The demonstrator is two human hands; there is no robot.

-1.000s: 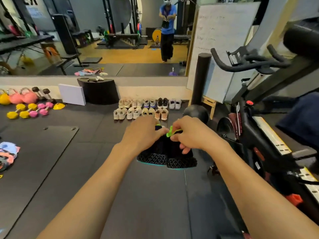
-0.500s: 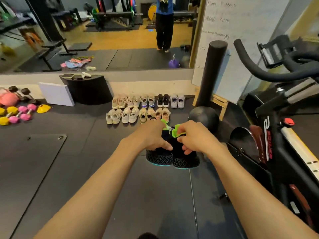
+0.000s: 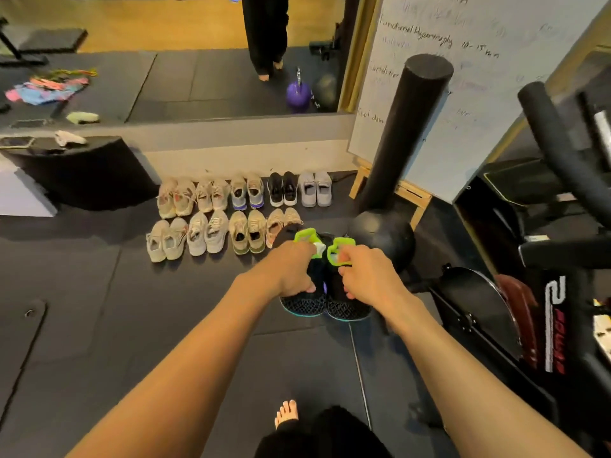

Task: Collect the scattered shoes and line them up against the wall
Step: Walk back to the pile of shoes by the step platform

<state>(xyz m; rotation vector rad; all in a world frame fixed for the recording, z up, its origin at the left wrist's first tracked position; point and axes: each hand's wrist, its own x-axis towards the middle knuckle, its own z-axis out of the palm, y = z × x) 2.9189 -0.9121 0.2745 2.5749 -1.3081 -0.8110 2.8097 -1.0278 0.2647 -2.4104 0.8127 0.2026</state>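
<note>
Black rubber matting point(image 3: 148, 342) covers this gym floor, and closest in a bare foot point(image 3: 287, 412) stands on it. Out past it both arms reach forward. The left hand point(image 3: 291, 271) and the right hand point(image 3: 368, 276) each have their fingers curled round the collar of one shoe from a pair of black trainers point(image 3: 348, 307). The heels face back and the green pull loops point(image 3: 305, 235) stick up. The pair sits at the right end of the front row point(image 3: 205, 236), low over the mat. I cannot tell if the soles touch down. They look light, with soft knit uppers that would fold under a squeeze and springy lattice soles. The firm heel collar or the loops seem the best hold, one shoe per hand, keeping them level. A medicine ball point(image 3: 383, 239) lies just beside the spot and could be knocked. Beyond, the back row point(image 3: 244, 191) lines the foot of the wall point(image 3: 248, 157), under the mirror point(image 3: 198, 77).
</note>
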